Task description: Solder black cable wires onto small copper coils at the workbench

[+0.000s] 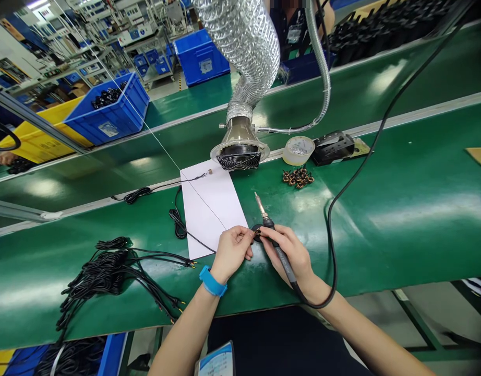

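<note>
Right grip (289,250): iron (268,222) beside paper (225,196) edge.

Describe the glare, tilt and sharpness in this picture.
Head view throughout: pale glare streaks the green workbench, and the foil duct glints; the tilted framing makes the blue bin of black parts lean; the soldering iron looks fairly sharp, but detail beside the left hand is too small to read.

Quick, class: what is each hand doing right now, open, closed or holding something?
Left hand: closed in a pinch; what it grips cannot be told.
Right hand: closed, holding the soldering iron.
</note>
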A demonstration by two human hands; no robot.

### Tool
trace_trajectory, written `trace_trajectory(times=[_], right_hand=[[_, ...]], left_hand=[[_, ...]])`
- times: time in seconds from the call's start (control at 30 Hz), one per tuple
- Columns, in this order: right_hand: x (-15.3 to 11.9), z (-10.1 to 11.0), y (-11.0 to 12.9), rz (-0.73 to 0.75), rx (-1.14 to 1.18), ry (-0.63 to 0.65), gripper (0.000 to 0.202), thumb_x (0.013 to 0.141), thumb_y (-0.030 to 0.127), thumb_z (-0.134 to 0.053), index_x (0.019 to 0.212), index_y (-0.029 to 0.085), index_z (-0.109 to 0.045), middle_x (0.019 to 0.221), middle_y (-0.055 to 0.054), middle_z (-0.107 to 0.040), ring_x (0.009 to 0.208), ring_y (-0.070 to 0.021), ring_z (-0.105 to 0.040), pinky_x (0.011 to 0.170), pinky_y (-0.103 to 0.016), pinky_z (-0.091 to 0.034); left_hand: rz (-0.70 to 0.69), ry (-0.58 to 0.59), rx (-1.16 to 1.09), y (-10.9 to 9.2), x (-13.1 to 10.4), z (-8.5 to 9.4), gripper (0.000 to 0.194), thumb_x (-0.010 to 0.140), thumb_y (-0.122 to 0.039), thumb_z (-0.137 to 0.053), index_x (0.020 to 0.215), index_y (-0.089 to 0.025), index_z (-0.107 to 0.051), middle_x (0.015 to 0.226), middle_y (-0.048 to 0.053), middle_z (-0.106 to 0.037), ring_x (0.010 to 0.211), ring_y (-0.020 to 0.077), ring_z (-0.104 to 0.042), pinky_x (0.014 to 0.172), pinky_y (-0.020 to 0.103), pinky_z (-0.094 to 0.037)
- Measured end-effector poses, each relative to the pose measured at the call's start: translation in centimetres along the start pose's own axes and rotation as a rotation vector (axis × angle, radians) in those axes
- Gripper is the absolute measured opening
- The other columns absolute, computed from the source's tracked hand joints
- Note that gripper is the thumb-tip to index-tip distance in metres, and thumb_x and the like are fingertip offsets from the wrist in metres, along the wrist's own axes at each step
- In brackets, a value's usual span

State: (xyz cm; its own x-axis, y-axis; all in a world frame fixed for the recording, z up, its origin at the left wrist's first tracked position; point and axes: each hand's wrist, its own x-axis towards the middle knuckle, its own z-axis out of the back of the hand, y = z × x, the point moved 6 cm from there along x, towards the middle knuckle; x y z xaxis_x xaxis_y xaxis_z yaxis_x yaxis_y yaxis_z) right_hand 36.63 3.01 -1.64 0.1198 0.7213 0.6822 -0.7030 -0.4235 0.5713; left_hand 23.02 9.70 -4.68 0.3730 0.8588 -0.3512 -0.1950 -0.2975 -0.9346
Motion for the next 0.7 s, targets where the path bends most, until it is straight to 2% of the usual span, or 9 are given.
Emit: trace_trajectory(times=[0.1, 0.23, 0.33, 0.47, 0.7], right_hand=[[-0.4, 1.6, -0.1, -0.053, 0.033, -0.078, 0.042, 0.089, 0.008, -0.063, 0.127, 0.026, -0.064, 0.107, -0.007, -0.071, 0.093, -0.0185, -0.072, 0.083, -0.033, -0.062], [-1.4, 3.8, -0.1, -0.148, 0.069, -0.136, 0.031, 0.088, 0.009, -0.064, 0.115, 0.022, -0.068, 0.091, -0.004, -0.076, 0.077, -0.0179, -0.073, 0.077, -0.034, -0.062], [-2.5, 4.9, -0.1, -0.173, 0.062, -0.157, 0.021, 0.089, 0.013, -0.062, 0.106, 0.022, -0.070, 0.076, 0.000, -0.074, 0.064, -0.0165, -0.071, 0.071, -0.034, -0.061], [-2.9, 5.3, 0.1, -0.127, 0.068, -0.162, 0.017, 0.089, 0.014, -0.059, 0.098, 0.023, -0.071, 0.062, 0.004, -0.068, 0.058, -0.0156, -0.068, 0.061, -0.031, -0.058], [-2.4, 4.9, 0.3, -0.099, 0.071, -0.150, 0.017, 0.089, 0.014, -0.058, 0.097, 0.022, -0.070, 0.060, 0.005, -0.068, 0.057, -0.0144, -0.067, 0.065, -0.031, -0.057]], left_hand=[[0.015, -0.012, -0.017, 0.1, 0.0, 0.0, 0.035, 0.084, -0.048, -0.067, 0.082, -0.014, -0.062, 0.048, -0.003, -0.056, 0.041, 0.0087, -0.049, 0.045, 0.020, -0.039], [0.023, -0.039, -0.013, 0.4, 0.1, 0.0, 0.032, 0.084, -0.046, -0.066, 0.082, -0.014, -0.062, 0.047, -0.003, -0.056, 0.041, 0.0087, -0.049, 0.044, 0.019, -0.039], [0.026, -0.061, 0.004, 0.5, 0.0, -0.1, 0.031, 0.085, -0.046, -0.065, 0.082, -0.015, -0.062, 0.047, -0.004, -0.055, 0.041, 0.0093, -0.050, 0.043, 0.019, -0.040], [0.034, -0.080, 0.023, 0.4, -0.1, -0.2, 0.030, 0.084, -0.045, -0.066, 0.081, -0.016, -0.061, 0.048, -0.004, -0.054, 0.041, 0.0094, -0.050, 0.043, 0.019, -0.040], [0.031, -0.076, 0.059, 0.3, -0.2, -0.4, 0.026, 0.086, -0.041, -0.062, 0.083, -0.015, -0.062, 0.048, -0.004, -0.054, 0.042, 0.0091, -0.050, 0.043, 0.018, -0.041]])
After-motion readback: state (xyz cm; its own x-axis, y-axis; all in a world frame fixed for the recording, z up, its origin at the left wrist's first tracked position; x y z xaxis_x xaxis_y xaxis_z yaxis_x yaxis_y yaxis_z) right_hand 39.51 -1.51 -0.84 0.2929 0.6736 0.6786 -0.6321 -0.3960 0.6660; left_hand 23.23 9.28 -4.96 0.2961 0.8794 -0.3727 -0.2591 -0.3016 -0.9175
